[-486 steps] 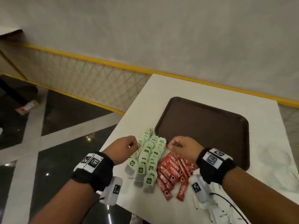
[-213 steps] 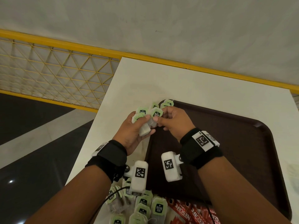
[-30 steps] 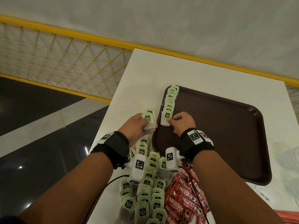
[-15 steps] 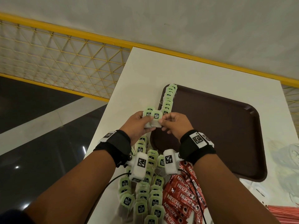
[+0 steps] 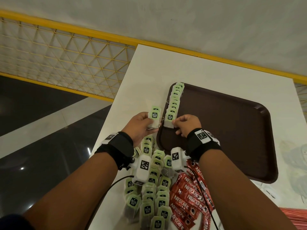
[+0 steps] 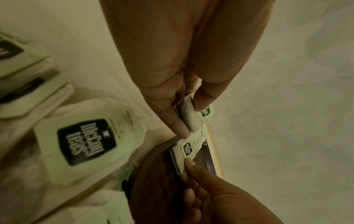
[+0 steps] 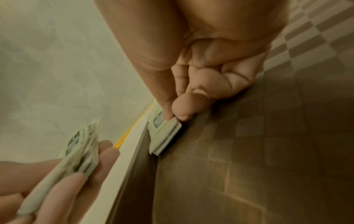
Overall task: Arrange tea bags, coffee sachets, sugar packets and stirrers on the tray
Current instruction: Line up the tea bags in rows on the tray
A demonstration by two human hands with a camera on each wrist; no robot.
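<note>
A brown tray lies on the white table. A row of green-labelled tea bags runs along its left edge. My right hand pinches the nearest tea bag of that row by its side, down on the tray. My left hand holds a small stack of tea bags just left of the tray, above the table. In the left wrist view the stack sits between thumb and fingers.
A heap of loose tea bags and red coffee sachets lies at the near table edge under my wrists. Red stirrers show at the bottom right. A yellow railing borders the table's left and far sides.
My right hand took one tea bag from the left hand's stack and brought it down onto the near end of the row. The left hand stayed beside the tray.
</note>
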